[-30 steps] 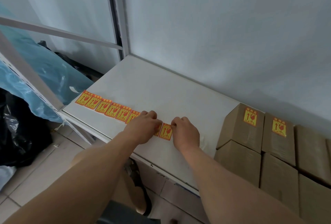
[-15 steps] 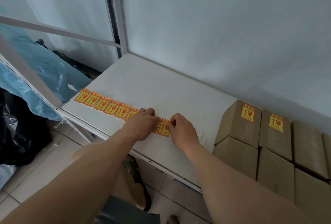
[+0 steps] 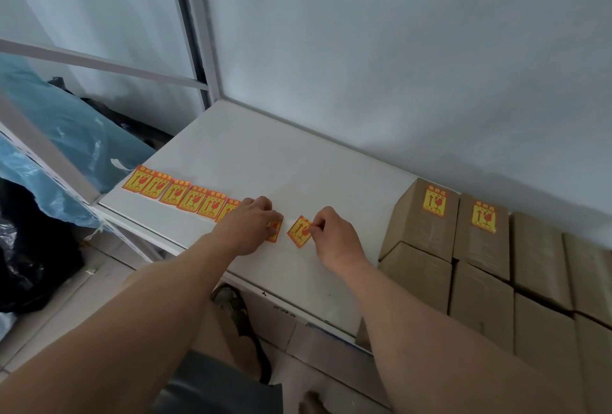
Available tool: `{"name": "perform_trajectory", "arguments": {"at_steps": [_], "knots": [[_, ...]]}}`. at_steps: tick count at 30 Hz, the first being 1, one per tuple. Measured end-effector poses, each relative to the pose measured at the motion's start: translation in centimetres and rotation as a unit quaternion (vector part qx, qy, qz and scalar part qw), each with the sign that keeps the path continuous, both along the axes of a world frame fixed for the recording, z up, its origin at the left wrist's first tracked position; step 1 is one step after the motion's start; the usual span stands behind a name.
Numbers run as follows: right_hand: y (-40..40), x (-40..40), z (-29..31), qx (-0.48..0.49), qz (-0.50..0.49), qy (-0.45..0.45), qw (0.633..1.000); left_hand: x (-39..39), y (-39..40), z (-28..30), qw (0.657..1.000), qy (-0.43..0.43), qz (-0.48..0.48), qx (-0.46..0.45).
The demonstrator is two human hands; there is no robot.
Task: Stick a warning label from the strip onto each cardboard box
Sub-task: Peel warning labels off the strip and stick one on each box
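Strip [image 3: 185,193] end under the left hand [image 3: 250,224]; rightmost cardboard boxes [image 3: 592,281] cut by the frame edge.

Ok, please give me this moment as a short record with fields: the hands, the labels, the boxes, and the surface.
left hand: presses down the end of the label strip
right hand: pinches one loose label, apart from the strip
strip: yellow and red labels in a row near the front edge of the white shelf
labelled boxes: two, with stickers on top, at the right of the shelf
unlabelled boxes: further right, tops bare
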State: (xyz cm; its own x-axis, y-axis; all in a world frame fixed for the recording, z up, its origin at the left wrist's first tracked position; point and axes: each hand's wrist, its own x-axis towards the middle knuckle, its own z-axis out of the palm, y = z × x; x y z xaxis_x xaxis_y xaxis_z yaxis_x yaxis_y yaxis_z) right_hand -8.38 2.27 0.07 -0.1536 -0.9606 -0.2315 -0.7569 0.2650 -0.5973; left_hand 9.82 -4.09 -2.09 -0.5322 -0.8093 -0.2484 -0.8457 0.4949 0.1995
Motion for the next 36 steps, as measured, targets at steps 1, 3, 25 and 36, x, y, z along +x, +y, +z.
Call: {"name": "perform_trajectory", "arguments": {"at_steps": [1, 3, 25, 36], "knots": [[0.0, -0.3, 0.4, 0.004, 0.007, 0.003, 1.0, -0.1, 0.1, 0.1, 1.0, -0.006, -0.003, -0.001], [-0.1, -1.0, 1.4, 0.017, 0.031, 0.024, 0.999, -0.2, 0.3, 0.5, 1.0, -0.023, -0.004, -0.007], [6.9, -22.0, 12.2, -0.092, -0.014, 0.11, 0.99, -19.7, 3.6, 10.2, 0.933, 0.06, -0.258, -0.243], [10.1, -30.7, 11.1, -0.091, -0.103, 0.093, 0.986, -28.6, 7.3, 11.1, 0.937, 0.056, -0.29, -0.186]]}}
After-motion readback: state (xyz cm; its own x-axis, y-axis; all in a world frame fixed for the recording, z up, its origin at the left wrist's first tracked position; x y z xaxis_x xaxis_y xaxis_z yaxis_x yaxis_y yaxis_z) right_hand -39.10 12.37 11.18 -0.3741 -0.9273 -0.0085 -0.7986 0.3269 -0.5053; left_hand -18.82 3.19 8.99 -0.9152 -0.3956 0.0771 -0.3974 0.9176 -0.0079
